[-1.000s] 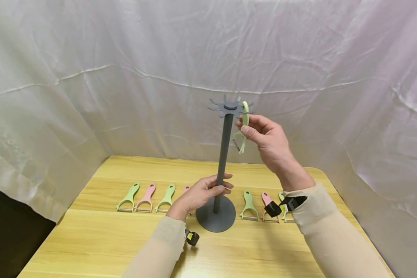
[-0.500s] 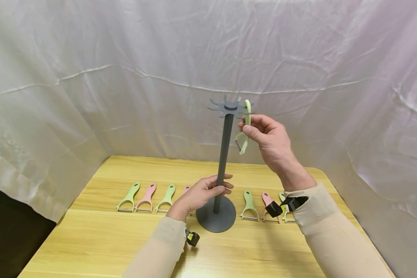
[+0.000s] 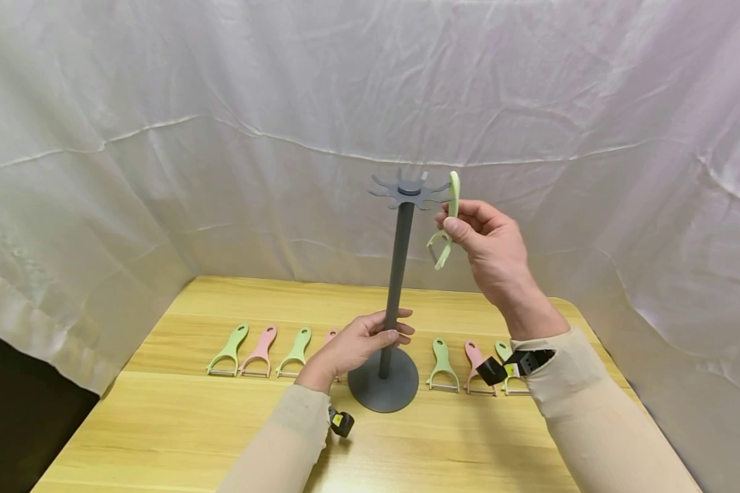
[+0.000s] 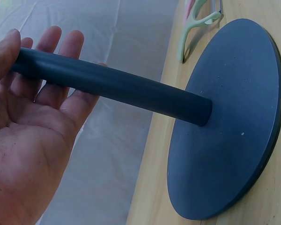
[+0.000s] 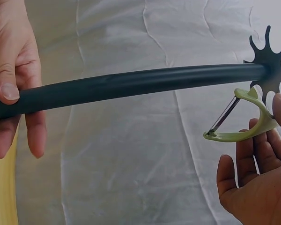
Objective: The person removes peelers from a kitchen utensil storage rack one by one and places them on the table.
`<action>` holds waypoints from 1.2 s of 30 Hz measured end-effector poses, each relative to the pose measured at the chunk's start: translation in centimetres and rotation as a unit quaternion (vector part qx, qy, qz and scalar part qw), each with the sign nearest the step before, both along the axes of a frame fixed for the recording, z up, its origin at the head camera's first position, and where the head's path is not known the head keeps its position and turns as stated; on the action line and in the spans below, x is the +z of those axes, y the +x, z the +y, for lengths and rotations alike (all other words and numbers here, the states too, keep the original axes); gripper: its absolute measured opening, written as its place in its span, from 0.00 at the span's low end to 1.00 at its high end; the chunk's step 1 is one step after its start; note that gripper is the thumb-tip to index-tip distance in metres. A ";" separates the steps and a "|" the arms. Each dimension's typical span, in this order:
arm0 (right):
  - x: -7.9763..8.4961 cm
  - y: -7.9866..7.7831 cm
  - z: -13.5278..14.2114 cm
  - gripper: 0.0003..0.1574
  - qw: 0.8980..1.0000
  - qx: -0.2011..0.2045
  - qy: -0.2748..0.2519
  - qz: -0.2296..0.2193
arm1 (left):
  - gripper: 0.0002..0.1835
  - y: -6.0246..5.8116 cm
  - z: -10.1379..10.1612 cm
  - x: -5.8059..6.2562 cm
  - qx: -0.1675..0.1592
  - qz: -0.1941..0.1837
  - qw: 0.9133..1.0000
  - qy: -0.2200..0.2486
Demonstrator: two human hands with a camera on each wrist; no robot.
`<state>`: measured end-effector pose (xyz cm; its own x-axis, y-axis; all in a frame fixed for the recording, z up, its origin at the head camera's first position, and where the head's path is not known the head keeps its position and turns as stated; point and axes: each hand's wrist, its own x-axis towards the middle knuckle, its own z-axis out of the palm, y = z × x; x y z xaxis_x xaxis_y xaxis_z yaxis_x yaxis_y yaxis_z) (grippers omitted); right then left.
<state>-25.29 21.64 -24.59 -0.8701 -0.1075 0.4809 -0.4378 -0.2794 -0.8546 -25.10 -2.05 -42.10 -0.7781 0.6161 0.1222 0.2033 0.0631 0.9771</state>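
A dark grey stand (image 3: 397, 267) rises upright from a round base (image 4: 225, 136), with curved hooks (image 3: 382, 188) fanning out at its top. My left hand (image 3: 356, 344) holds the lower pole between thumb and fingers, as the left wrist view also shows. Up beside the hooks, my right hand (image 3: 493, 253) pinches a light green peeler (image 3: 454, 192) by its handle, its bladed end (image 5: 225, 117) hanging down. The handle's top is at a hook's outer tip; whether the tip sits in the handle's hole I cannot tell.
Left of the base lie green (image 3: 227, 352) and pink peelers (image 3: 260, 352) in a row, one partly behind my left hand. More peelers (image 3: 442, 366) lie to the right, some partly covered by the right wrist camera (image 3: 492, 370). A pale curtain (image 3: 284, 219) surrounds the wooden table (image 3: 160, 431).
My right hand has moved right and slightly up with the green peeler, taking its handle outward from near the hub to the hook's tip. The left hand and stand have stayed put.
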 end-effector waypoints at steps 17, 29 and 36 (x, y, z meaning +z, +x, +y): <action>-1.9 0.6 0.6 0.09 0.997 -0.054 0.039 -0.032 | 0.24 0.0 0.0 0.2 0.005 -0.012 1.000 0.001; -3.1 1.0 0.8 0.11 0.984 -0.125 0.122 -0.044 | 0.24 0.1 0.0 0.1 0.004 -0.012 1.000 0.002; -4.0 1.4 1.4 0.22 0.969 -0.162 0.177 -0.053 | 0.24 0.1 0.1 0.2 0.008 -0.014 1.000 -0.001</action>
